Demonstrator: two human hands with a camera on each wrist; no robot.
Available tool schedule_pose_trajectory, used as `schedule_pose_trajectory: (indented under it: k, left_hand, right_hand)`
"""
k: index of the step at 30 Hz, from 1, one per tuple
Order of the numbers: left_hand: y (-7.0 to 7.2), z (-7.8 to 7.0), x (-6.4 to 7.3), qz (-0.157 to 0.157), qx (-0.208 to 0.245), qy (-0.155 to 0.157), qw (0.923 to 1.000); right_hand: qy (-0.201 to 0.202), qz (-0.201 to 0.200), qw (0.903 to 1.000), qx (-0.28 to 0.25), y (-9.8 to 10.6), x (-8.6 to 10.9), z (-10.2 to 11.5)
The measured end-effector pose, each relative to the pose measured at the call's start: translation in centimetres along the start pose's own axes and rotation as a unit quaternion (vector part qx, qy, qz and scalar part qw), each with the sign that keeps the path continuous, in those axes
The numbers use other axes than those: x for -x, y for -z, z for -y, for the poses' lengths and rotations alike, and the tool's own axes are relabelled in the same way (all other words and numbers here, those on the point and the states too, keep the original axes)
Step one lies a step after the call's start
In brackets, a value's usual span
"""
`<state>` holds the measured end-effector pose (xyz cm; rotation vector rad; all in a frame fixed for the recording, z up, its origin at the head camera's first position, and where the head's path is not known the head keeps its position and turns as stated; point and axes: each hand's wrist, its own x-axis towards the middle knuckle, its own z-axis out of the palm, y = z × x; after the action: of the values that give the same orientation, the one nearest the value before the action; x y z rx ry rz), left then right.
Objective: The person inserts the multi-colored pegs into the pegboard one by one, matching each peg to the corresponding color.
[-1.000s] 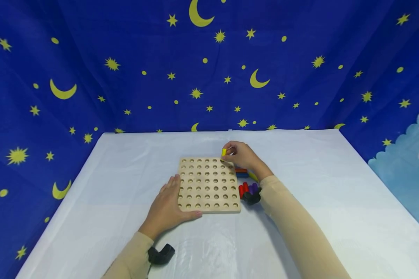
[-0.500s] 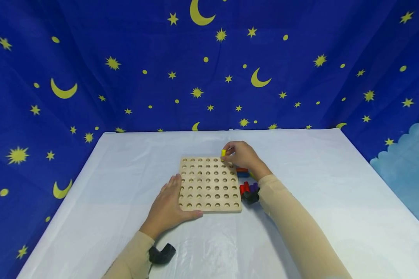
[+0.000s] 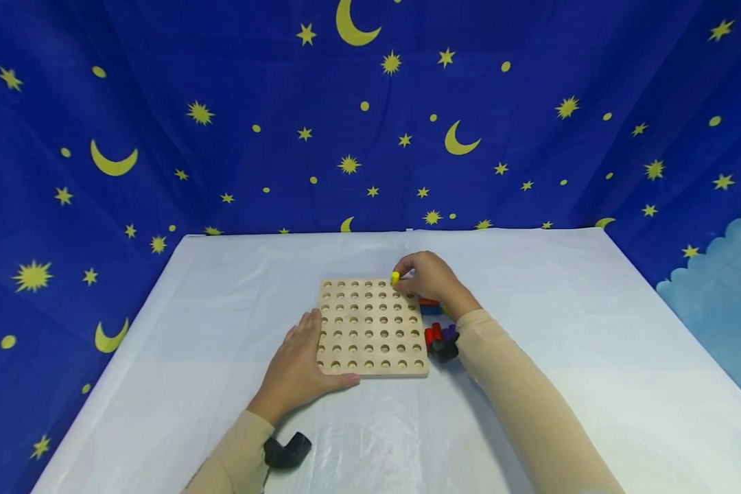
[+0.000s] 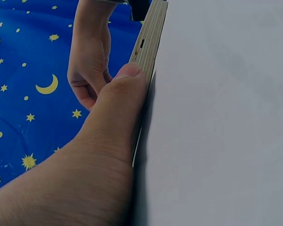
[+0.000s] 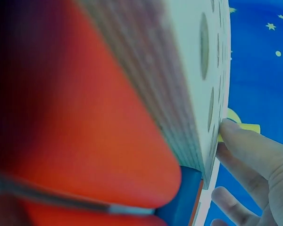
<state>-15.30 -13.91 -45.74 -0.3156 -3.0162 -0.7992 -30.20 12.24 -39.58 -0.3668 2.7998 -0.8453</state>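
A square wooden pegboard (image 3: 361, 327) with rows of round holes lies on the white table. My right hand (image 3: 431, 276) pinches a small yellow peg (image 3: 395, 277) between thumb and fingertips, upright at the board's back row near the far right corner. In the right wrist view the same yellow peg (image 5: 250, 127) shows partly behind the thumb. The hole under it is hidden. My left hand (image 3: 296, 370) rests against the board's left side, fingers along that edge and the thumb stretched along the near edge. In the left wrist view this thumb (image 4: 118, 103) presses the board's side (image 4: 148, 42).
Right of the board lie red pegs (image 3: 433, 333), purple pegs (image 3: 449, 333), an orange-red piece (image 3: 429, 302) and a blue piece (image 3: 431, 309), partly hidden by the right arm. Black wrist mounts (image 3: 287, 451) sit at both wrists. A blue star-patterned curtain (image 3: 370, 137) hangs behind the table.
The yellow peg has sunk lower at the back row, with less of it showing above the right fingertips. The left hand and the board stay in place.
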Motion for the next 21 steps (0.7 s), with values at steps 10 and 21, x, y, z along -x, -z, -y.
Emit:
schedule_pose_trajectory:
  k: [10,21]
  left_hand:
    - [-0.1,-0.1,0.0,-0.004,0.002,-0.004,1.0]
    - [0.2,-0.4,0.1,0.003,-0.005,-0.001,1.0]
  right_hand:
    - [-0.013,0.001,0.9981,-0.06,0.8,1.0,-1.5]
    - [-0.004,0.021,0.9986,-0.048,4.0,4.7,-5.3]
